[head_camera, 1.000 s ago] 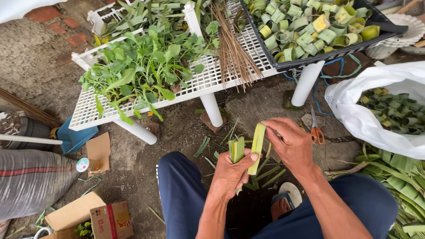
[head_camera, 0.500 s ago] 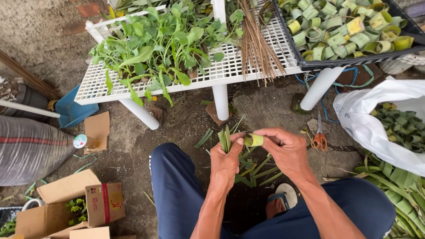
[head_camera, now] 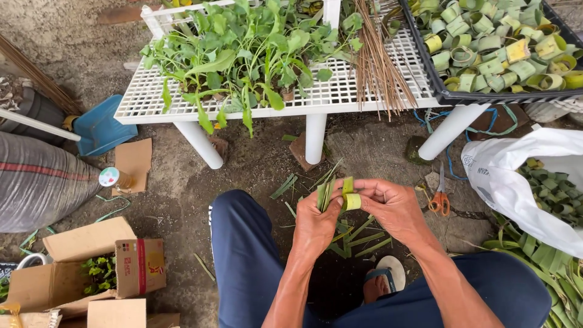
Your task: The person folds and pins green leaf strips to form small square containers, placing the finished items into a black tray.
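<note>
Since the frame 1.0 s earlier, the long green leaf strip had gone from standing upright between the hands to being curled into a small ring, and the camera had drawn closer.

From the head view, the left hand (head_camera: 316, 223) was clenched on a few spare green strips (head_camera: 323, 195), pinched upright. The right hand (head_camera: 395, 209) was grasping the rolled leaf ring (head_camera: 351, 200) with its fingertips, just above the knees and the scraps (head_camera: 355, 234) on the ground. That roll looked nearly formed but not yet fastened, as far as I could judge.

A black tray (head_camera: 486, 96) on the white table (head_camera: 340, 91) already carried many finished rings, so much was done. More cut leaves waited in the white bag (head_camera: 516, 182), with orange scissors (head_camera: 438, 200) lying beside it. Seedlings (head_camera: 243, 54) and a bundle of thin sticks (head_camera: 376, 67) also sat on that table.
</note>
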